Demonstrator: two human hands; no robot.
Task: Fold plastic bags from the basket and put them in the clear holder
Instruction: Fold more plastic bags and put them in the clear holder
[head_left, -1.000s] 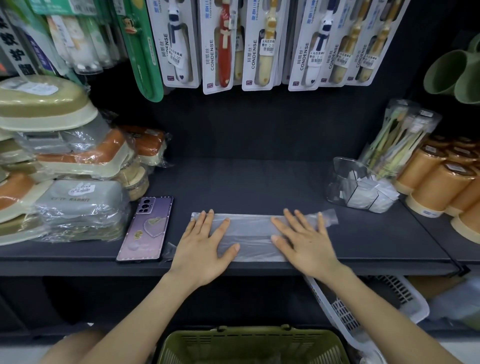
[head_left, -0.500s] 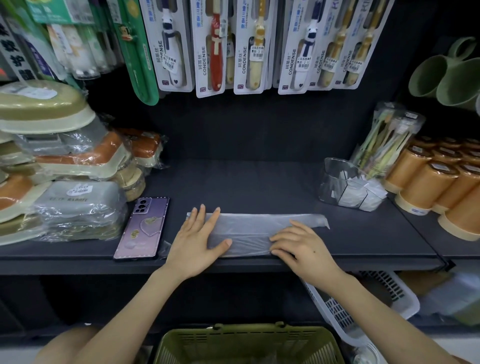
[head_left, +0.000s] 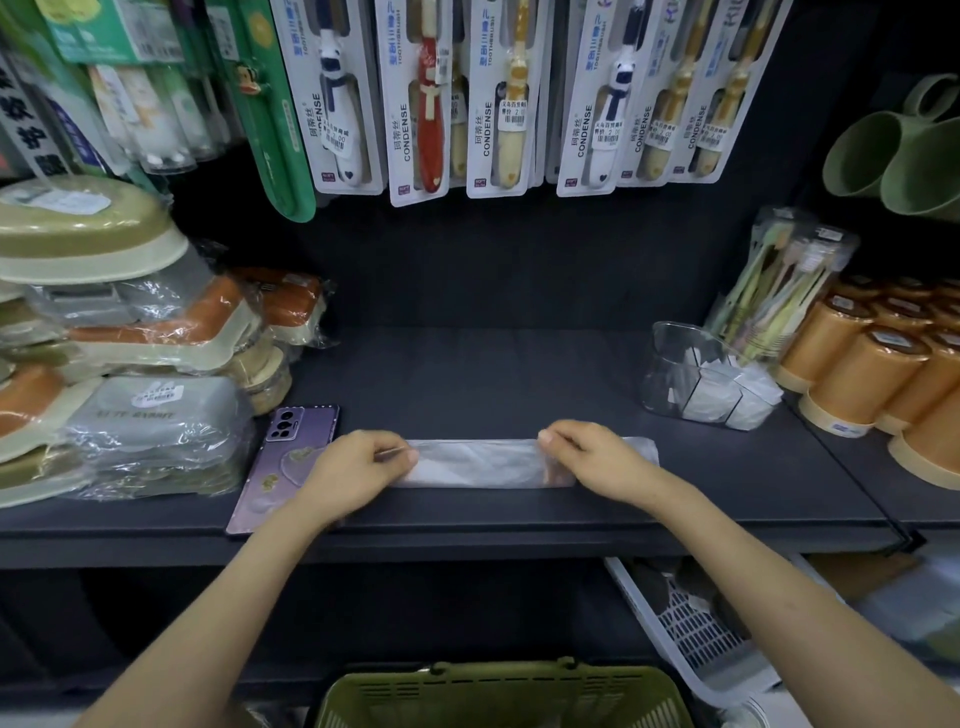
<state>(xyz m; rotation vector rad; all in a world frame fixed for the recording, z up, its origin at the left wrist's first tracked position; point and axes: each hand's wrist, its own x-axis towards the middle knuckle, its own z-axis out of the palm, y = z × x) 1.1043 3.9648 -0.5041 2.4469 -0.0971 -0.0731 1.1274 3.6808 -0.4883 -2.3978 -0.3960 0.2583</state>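
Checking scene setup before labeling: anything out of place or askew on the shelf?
Only the purple phone: it lies camera-side up, skewed, at the shelf's front edge beside the left hand, a personal item among packaged goods. Nothing spilled or damaged.

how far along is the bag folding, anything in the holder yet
Done: several folded bags sit in the clear holder. In hand: the left hand and right hand pinch a plastic bag, flattened into a long strip on the shelf. Left: fold that strip small and add it; remaining bags cannot be seen.

Bag on shelf, holder right
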